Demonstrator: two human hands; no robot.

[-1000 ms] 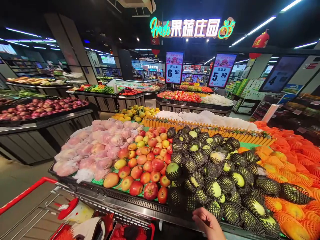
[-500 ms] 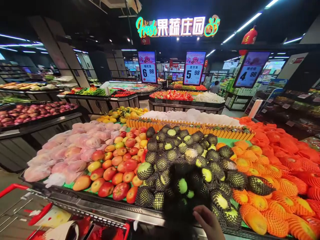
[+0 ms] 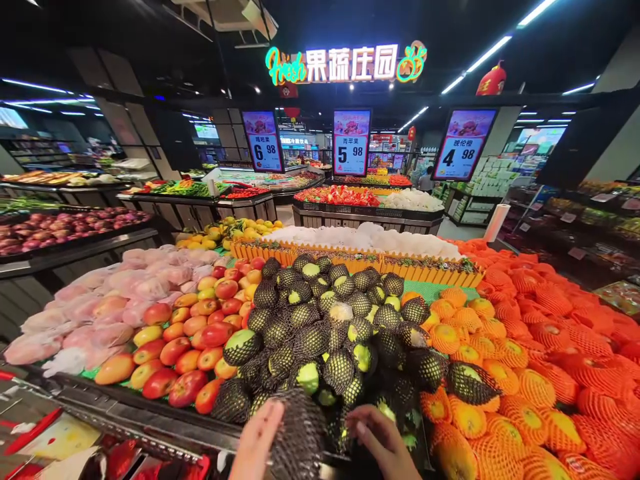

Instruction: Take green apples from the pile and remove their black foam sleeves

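At the bottom, my left hand (image 3: pixel 257 440) lies with its fingers against the left side of a black foam net (image 3: pixel 300 437), close to the camera and blurred. What the net contains is hidden. My right hand (image 3: pixel 380 437) is to its right, thumb and curved fingers apart, over a dark patch at the front of the pile; nothing shows clearly between them. Just beyond both hands are green apples (image 3: pixel 307 378) in black foam nets, heaped on the stand.
Red apples (image 3: pixel 187 388) lie left of the pile, and pink fruit in plastic bags (image 3: pixel 100 310) farther left. Oranges in orange nets (image 3: pixel 467 417) are at the right. The stand's metal front edge (image 3: pixel 150 417) separates the fruit from a red-handled shopping cart (image 3: pixel 37 430).
My left hand has come into view with the black net beside it. My right hand has shifted slightly left. The view has turned right, and the dark patch over the apples has shrunk.
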